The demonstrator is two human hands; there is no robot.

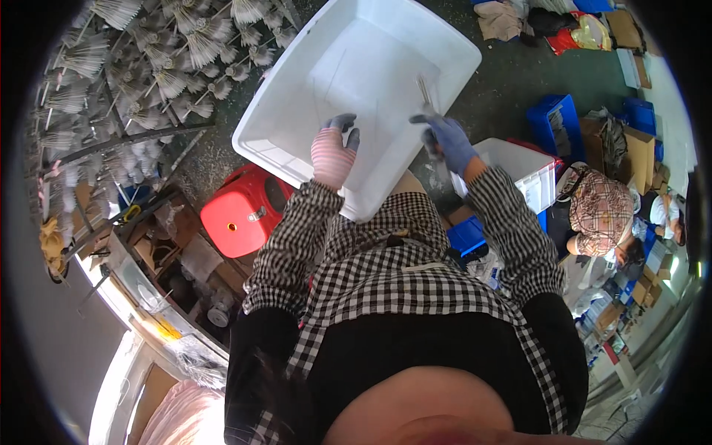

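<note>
A large white plastic tub (371, 48) rests tilted across my lap, both my hands over its near half. My left hand (335, 152), in a pink-striped glove with grey fingertips, has its fingers curled and a gap between thumb and forefinger. Nothing plain shows in it. Faint thin wire-like lines (337, 74) run over the tub's floor just beyond that hand. My right hand (451, 142), in a blue-grey glove, is closed by the tub's right wall. A small bundle of thin metal rods (423, 90) sticks up from its fingers, blurred by motion.
A red stool-like box (237, 215) stands left of the tub. To the right is a white bin (512, 167), with a blue crate (556, 126) beyond. Racks of fanned pale rods (170, 59) fill the far left. Another person (602, 208) bends over at the right.
</note>
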